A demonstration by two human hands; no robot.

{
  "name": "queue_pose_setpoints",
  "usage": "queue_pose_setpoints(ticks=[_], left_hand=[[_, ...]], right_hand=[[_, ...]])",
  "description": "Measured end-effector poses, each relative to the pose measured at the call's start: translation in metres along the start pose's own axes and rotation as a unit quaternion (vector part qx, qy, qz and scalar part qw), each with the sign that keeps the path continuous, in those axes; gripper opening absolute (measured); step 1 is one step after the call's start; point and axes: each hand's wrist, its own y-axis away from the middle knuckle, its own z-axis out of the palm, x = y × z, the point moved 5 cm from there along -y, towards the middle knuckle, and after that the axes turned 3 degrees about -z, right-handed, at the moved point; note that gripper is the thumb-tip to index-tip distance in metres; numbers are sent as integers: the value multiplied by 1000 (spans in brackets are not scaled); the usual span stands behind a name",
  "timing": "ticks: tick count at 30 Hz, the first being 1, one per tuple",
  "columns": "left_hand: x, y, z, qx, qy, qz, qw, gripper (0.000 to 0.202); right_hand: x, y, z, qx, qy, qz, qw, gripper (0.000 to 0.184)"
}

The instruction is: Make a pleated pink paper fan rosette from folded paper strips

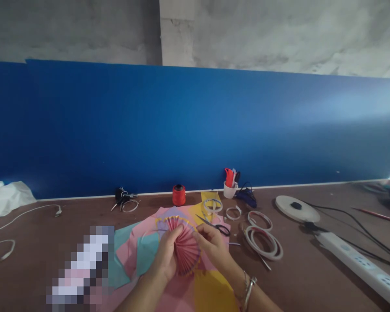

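A pink pleated paper fan with a yellow edge is held over sheets of pink, teal and yellow paper. My left hand grips its left side with fingers closed. My right hand, bracelets on the wrist, pinches its right edge. The fan is spread in a rough half circle between both hands.
Scissors lie just behind my right hand. Tape rolls sit to the right, a red thread spool and a white cup of pens by the blue wall. A power strip, a round white disc and cables are on the right, a white cable on the left.
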Motion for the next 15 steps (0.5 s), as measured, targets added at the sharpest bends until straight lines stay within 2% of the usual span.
queue_pose_setpoints(ticks=[3, 8, 15], left_hand=[[-2, -2, -4, 18, 32, -38, 999, 14], [-2, -3, -4, 8, 42, -45, 998, 12], [1, 0, 3, -45, -62, 29, 997, 21]], right_hand=[[2, 1, 1, -6, -2, -3, 1000, 39], [5, 2, 2, -20, 3, -3, 1000, 38], [9, -2, -2, -15, -20, 13, 1000, 34]])
